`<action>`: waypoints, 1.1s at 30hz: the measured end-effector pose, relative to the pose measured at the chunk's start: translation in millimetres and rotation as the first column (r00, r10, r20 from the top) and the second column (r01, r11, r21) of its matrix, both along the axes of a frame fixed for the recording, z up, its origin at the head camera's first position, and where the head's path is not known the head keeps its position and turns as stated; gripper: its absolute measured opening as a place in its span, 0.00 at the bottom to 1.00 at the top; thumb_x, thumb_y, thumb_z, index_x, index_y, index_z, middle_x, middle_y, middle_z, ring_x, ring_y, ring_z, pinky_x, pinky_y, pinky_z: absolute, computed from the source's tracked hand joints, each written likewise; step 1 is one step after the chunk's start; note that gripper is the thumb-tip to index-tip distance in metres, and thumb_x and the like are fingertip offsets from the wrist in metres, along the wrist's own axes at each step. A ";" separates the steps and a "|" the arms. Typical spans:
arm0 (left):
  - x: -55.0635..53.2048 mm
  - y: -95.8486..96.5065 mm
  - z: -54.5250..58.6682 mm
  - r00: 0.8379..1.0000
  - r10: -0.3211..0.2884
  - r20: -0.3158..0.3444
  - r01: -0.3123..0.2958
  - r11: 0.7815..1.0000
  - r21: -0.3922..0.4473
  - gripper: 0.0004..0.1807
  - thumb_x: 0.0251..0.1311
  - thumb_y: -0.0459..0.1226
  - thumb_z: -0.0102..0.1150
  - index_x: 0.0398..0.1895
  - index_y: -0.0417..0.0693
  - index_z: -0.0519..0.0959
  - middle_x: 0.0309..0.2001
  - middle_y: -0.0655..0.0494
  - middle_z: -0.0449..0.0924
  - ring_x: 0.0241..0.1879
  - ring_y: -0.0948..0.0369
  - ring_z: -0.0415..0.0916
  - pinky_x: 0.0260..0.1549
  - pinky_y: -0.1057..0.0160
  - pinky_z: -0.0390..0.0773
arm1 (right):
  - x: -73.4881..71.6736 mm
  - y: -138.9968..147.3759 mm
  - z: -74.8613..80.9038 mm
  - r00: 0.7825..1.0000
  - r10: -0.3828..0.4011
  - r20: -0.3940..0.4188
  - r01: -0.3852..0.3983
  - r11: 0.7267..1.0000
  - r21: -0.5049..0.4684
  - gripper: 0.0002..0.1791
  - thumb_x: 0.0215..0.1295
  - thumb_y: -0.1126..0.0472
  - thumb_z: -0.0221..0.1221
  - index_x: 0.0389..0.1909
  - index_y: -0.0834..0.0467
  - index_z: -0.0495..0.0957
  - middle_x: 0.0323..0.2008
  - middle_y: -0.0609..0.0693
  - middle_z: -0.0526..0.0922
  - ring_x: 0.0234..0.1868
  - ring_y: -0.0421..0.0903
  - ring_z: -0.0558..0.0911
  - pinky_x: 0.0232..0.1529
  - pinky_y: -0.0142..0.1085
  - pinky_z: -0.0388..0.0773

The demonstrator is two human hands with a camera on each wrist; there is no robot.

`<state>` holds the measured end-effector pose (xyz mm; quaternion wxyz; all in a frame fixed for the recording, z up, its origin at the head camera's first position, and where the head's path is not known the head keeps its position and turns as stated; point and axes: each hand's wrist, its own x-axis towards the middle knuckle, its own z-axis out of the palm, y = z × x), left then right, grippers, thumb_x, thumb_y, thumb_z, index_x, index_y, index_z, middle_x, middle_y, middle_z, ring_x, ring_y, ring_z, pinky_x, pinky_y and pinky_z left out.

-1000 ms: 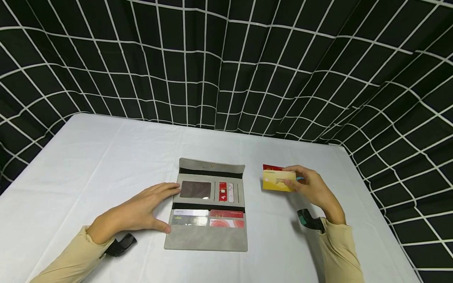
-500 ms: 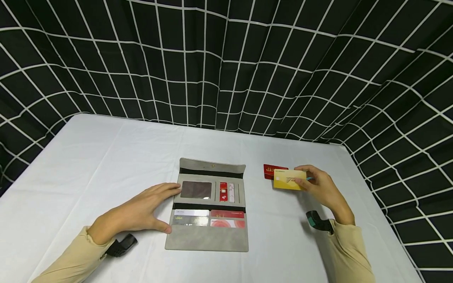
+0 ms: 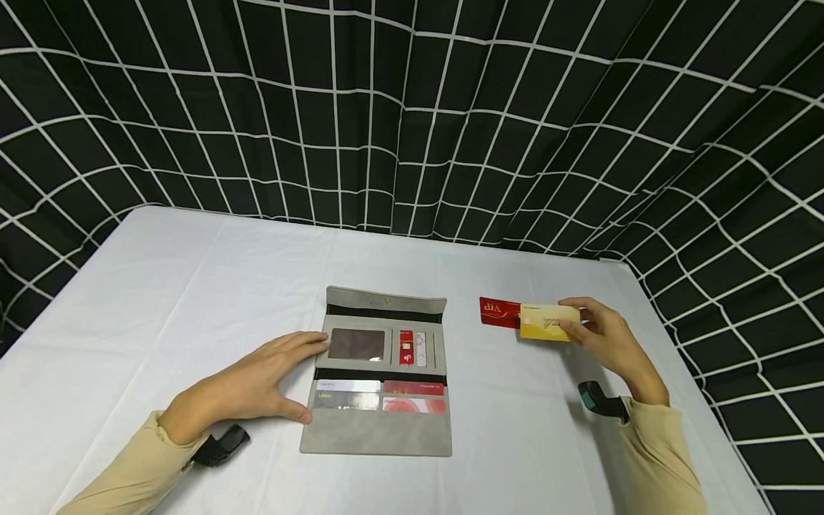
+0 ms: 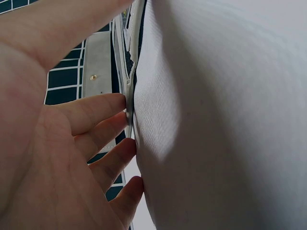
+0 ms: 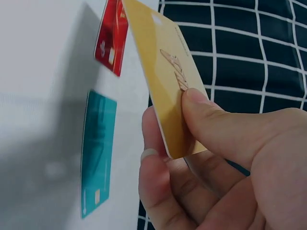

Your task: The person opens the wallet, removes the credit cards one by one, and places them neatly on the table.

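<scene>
My right hand (image 3: 605, 332) pinches a yellow bank card (image 3: 543, 322) by its right end, thumb on the face and fingers behind. The card is raised over the table and overlaps a red VIP card (image 3: 497, 312) in the head view. A teal card (image 5: 98, 153) lies flat below the hand in the right wrist view; in the head view it is hidden. My left hand (image 3: 257, 379) rests with fingers spread at the left edge of an unfolded grey wallet (image 3: 376, 433). Its fingertips touch the wallet's side in the left wrist view.
Cards sit in the wallet's slots, among them a red one (image 3: 406, 348) in the middle panel and a pink-white one (image 3: 413, 406) lower down. A white cloth (image 3: 257, 265) covers the table. Behind it hangs a black curtain (image 3: 360, 121) with a white grid.
My right hand has moved to the right with the yellow card, uncovering more of the red VIP card on the table. The left hand and the wallet have stayed in place.
</scene>
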<state>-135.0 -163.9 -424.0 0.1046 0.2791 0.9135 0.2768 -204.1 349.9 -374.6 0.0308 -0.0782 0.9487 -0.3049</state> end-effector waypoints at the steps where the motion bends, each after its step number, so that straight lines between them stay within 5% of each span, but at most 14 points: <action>1: -0.1 0.2 0.3 1.000 0.000 0.000 0.000 1.000 0.001 0.57 0.41 0.60 0.74 0.73 0.42 0.64 0.74 0.47 0.61 0.73 0.44 0.58 0.69 0.37 0.61 | -0.4 2.1 0.1 1.000 0.002 -0.005 -0.002 1.000 -0.001 0.23 0.71 0.60 0.57 0.62 0.68 0.71 0.45 0.68 0.81 0.32 0.37 0.80 0.29 0.28 0.77; 33: -1.1 0.0 -1.5 1.000 0.001 -0.010 -0.001 1.000 0.002 0.57 0.40 0.60 0.74 0.72 0.41 0.64 0.74 0.47 0.62 0.73 0.42 0.58 0.69 0.36 0.60 | -6.4 69.9 -2.5 0.992 -0.103 -0.066 0.108 0.992 0.071 0.24 0.73 0.58 0.55 0.64 0.67 0.70 0.50 0.73 0.78 0.33 0.22 0.73 0.27 0.29 0.79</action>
